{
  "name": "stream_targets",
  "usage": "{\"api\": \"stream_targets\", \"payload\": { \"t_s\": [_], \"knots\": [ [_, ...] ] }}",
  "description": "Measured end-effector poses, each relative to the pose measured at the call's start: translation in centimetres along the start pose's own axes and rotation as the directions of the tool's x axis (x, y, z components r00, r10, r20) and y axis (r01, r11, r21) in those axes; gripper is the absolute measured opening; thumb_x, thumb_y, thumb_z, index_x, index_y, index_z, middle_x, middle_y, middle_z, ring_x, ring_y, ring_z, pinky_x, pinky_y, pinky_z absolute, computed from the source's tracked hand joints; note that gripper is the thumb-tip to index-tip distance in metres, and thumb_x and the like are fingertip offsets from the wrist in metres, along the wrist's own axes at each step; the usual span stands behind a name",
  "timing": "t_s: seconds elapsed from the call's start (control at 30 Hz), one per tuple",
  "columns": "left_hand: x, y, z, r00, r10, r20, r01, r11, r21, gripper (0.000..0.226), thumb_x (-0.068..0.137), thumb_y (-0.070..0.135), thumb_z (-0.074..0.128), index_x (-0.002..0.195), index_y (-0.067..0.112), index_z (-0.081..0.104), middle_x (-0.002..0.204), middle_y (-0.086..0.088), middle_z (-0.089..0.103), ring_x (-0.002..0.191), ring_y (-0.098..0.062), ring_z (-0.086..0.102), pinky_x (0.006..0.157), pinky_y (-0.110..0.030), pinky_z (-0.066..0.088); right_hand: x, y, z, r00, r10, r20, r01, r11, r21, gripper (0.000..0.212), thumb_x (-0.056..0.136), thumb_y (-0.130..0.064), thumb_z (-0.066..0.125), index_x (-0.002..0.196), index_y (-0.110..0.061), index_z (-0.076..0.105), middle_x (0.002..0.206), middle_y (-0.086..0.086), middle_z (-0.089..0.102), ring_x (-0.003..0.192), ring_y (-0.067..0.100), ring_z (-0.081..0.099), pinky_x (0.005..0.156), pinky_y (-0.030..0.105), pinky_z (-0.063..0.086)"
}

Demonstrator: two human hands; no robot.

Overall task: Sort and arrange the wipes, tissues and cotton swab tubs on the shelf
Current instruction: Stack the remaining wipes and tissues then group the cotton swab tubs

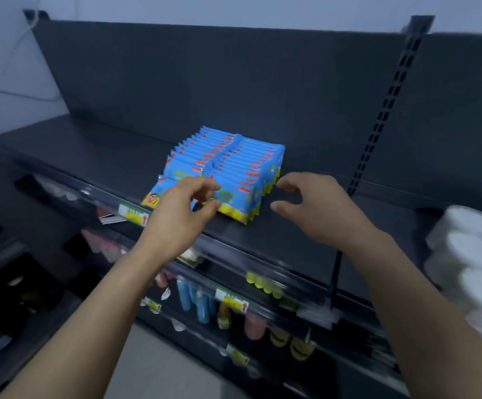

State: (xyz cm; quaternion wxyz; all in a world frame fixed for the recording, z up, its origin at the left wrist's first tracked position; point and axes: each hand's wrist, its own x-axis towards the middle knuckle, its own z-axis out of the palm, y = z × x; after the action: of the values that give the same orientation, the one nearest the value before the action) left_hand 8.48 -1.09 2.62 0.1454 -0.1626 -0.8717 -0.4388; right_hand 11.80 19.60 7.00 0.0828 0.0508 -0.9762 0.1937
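Blue wipes packs, stood on edge in two rows side by side, are kept mid-shelf near the front lip, with the rows' long axis running front to back. One loose pack is tipped forward at the front of the left row. The left hand, the nearer to it, is placed over that front end with fingers half curled and thumb apart; whether anything is pinched cannot be told. The right hand is held just beside the right row's flank, fingers loosely curved, nothing held. White tubs, blurred, are noted well apart at far right.
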Motion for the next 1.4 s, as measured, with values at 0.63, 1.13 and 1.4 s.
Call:
{"api": "stream_targets", "payload": {
  "t_s": [0.63, 1.13, 1.4],
  "knots": [
    [8.7, -12.7, -6.4, 0.980, -0.135, 0.146, 0.106, 0.975, 0.194, 0.043, 0.080, 0.014, 0.071, 0.121, 0.018, 0.057, 0.115, 0.001, 0.055, 0.105, -0.010, 0.052, 0.092, -0.018, 0.037, 15.6, -7.3, 8.2, 0.979, -0.113, 0.170, 0.119, 0.993, -0.027, 0.043, 0.085, -0.028, 0.065, 0.125, -0.018, 0.054, 0.126, 0.004, 0.058, 0.115, 0.025, 0.053, 0.092, 0.034, 0.043],
    [18.0, -19.6, -3.8, 0.652, 0.015, 0.758, -0.531, 0.723, 0.442, 0.065, 0.072, 0.038, 0.072, 0.127, 0.023, 0.041, 0.126, 0.000, 0.041, 0.117, -0.022, 0.031, 0.094, -0.038, 0.027, 16.6, -8.3, 13.1, 0.905, 0.426, 0.004, -0.381, 0.816, -0.435, 0.057, 0.084, -0.015, 0.059, 0.136, -0.021, 0.038, 0.129, 0.008, 0.042, 0.121, 0.031, 0.037, 0.100, 0.042, 0.030],
    [19.4, -19.7, -4.2, 0.685, 0.092, 0.722, -0.512, 0.767, 0.387, 0.044, 0.071, 0.038, 0.072, 0.103, 0.022, 0.047, 0.103, 0.002, 0.038, 0.105, -0.019, 0.030, 0.089, -0.035, 0.025, 16.3, -8.0, 15.2, 0.886, 0.446, -0.124, -0.442, 0.736, -0.512, 0.055, 0.080, -0.017, 0.063, 0.128, -0.013, 0.035, 0.126, 0.008, 0.040, 0.117, 0.030, 0.037, 0.104, 0.043, 0.025]
  ]
}}
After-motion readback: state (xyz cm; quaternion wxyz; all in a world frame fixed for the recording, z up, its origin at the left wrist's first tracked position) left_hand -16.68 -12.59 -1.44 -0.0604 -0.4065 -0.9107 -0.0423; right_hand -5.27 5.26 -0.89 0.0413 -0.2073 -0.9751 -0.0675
